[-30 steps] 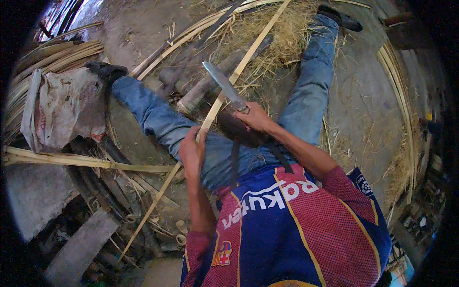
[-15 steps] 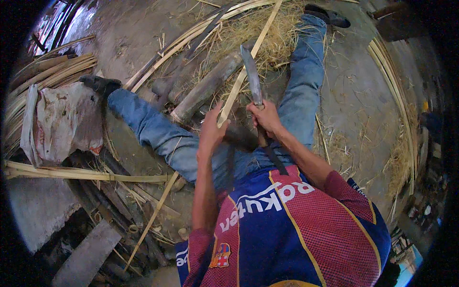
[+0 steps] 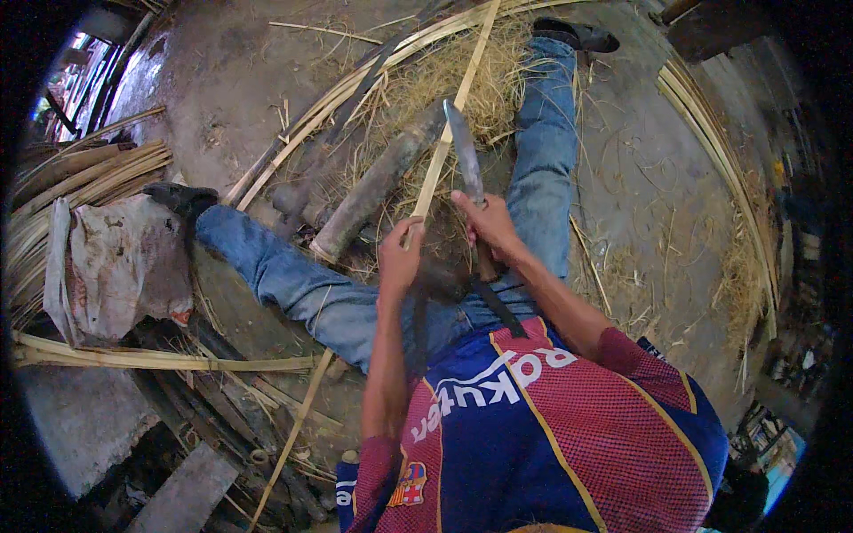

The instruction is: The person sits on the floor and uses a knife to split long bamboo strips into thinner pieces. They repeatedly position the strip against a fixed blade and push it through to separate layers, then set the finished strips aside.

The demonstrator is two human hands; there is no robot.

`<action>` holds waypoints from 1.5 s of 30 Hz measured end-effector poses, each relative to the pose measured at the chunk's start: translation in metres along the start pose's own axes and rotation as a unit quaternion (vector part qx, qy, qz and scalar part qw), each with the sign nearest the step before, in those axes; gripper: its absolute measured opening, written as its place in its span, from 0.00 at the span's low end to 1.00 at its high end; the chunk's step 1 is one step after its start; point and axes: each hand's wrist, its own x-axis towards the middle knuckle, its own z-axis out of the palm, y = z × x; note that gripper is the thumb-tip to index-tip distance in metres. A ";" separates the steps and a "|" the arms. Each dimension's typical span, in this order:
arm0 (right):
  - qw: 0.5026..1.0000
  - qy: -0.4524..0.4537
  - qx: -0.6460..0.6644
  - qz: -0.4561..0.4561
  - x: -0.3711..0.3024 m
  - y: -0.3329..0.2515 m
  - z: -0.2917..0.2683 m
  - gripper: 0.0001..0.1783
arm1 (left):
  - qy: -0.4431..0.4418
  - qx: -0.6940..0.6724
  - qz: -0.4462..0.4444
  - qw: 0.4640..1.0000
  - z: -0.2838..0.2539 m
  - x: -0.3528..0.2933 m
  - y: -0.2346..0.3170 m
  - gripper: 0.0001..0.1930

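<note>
The left hand (image 3: 401, 256) extends forward, pinching the long flat pale-yellow wood-like strip (image 3: 435, 171); the right hand (image 3: 491, 226), angled inward, grips the straight grey metal-bladed knife (image 3: 466, 153).

Strip (image 3: 435, 171) pale yellow; knife (image 3: 468, 160) grey-bladed with brown handle (image 3: 485, 264). Jersey (image 3: 498, 444) panelled in dark blue and finely checked maroon, edged yellow. Jeans (image 3: 544, 133) faded blue
</note>
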 end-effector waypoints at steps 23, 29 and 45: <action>0.985 -0.121 0.101 0.071 0.052 -0.012 0.069 0.13 | 0.050 -0.072 -0.043 0.995 -0.113 -0.030 0.012 0.17; 0.896 0.001 -0.337 -0.289 0.054 -0.028 0.054 0.22 | -0.016 -0.071 -0.133 0.988 -0.094 0.003 -0.047 0.20; 0.833 -0.067 -0.490 -0.248 0.111 0.062 -0.004 0.20 | -0.015 0.052 -0.172 0.984 -0.097 0.009 -0.103 0.28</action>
